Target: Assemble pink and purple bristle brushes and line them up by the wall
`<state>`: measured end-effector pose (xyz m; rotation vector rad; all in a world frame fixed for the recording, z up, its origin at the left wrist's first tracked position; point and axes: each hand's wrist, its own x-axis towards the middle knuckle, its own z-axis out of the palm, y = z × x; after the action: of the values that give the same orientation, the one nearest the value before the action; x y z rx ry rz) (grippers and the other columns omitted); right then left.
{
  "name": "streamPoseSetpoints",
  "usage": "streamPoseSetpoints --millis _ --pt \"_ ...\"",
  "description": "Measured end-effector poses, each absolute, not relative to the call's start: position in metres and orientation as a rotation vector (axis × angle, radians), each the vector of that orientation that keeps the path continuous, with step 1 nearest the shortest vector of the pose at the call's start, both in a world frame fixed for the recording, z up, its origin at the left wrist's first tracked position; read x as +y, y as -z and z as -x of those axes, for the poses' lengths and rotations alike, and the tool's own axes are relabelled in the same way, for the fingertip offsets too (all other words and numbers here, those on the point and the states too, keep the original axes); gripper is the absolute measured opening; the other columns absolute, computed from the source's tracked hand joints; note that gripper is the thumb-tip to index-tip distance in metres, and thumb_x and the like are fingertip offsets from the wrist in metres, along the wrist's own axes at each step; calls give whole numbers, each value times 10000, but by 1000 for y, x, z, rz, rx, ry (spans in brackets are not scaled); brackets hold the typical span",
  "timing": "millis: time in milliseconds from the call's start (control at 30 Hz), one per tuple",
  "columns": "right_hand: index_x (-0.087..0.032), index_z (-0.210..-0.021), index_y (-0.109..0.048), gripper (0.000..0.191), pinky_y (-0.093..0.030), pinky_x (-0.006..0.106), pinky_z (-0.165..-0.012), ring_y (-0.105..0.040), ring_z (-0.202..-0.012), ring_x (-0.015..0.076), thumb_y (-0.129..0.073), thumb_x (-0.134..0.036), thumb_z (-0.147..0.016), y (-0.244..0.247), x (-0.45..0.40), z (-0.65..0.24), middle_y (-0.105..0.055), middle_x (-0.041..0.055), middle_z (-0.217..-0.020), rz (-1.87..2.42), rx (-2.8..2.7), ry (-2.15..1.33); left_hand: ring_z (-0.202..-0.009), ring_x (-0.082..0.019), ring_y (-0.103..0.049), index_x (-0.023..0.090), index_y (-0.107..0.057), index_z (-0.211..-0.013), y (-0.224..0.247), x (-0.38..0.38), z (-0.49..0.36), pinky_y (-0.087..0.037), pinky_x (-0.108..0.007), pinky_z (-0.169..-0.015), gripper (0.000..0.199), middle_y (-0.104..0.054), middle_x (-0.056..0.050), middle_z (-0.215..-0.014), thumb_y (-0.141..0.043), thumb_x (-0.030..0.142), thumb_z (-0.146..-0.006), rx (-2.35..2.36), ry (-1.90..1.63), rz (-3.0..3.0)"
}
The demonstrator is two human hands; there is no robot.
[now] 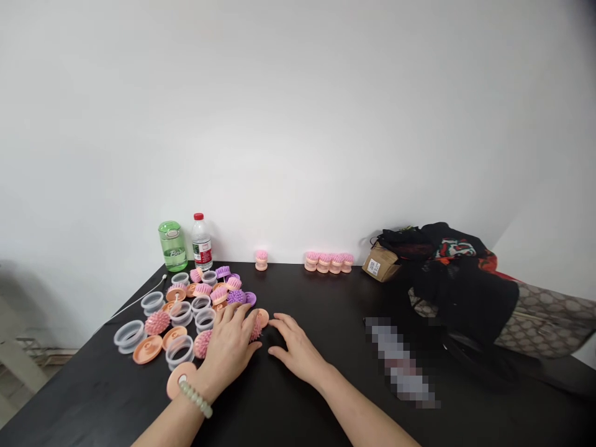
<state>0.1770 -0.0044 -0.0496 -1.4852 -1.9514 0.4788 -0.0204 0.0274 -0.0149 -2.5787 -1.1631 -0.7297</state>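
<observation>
I've my left hand [230,341] over pink bristle heads [202,343], thumb apart; whether it grips one, I can't tell; my right hand [298,347], fingers spread, holds nothing, just beside an orange disc [263,317]; beyond my left, a green bottle [172,248] stands part-filled; clear rings [128,346] crowd leftward, towards the edge; black tabletop [335,329] gives room rightward.

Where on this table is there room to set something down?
Bare table lies between the four pink pieces and the right hand, also between those and the lone pink piece. Crowded: around the left hand, with clear rings and orange discs, and beside the patterned bag.
</observation>
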Motion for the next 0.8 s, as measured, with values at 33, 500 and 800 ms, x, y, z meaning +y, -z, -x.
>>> streamPoseSetpoints --millis 33,500,800 --pt "-239 -1286 -575 521 -408 462 -1132 -478 -1348 264 -693 -121 -793 51 -1 -178 -520 99 -1418 1463 -1928 -457 -1228 -370 -510 204 -571 -1263 14 26 20 -422 -567 -1013 514 -610 -131 -1314 -720 156 -773 -1148 749 2585" --pt "-226 -1420 -459 618 -419 525 -1083 -465 -1314 332 -668 -145 -845 20 135 -175 -491 155 -1386 1569 -1886 -98 -1238 -344 -492 218 -503 -1293 11 18 18 -430 -558 -1034 606 -595 -98 -1321 -689 49 -741 -1021 878 2664" --pt "-198 -1274 -571 337 -518 475 -952 -601 -1137 256 -612 -300 -955 19 217 -157 -574 102 -1323 1778 -1702 68 -1197 -361 -552 261 -511 -1292 17 27 19 -505 -556 -948 611 -626 -98 -1302 -692 89 -734 -1002 906 2595"
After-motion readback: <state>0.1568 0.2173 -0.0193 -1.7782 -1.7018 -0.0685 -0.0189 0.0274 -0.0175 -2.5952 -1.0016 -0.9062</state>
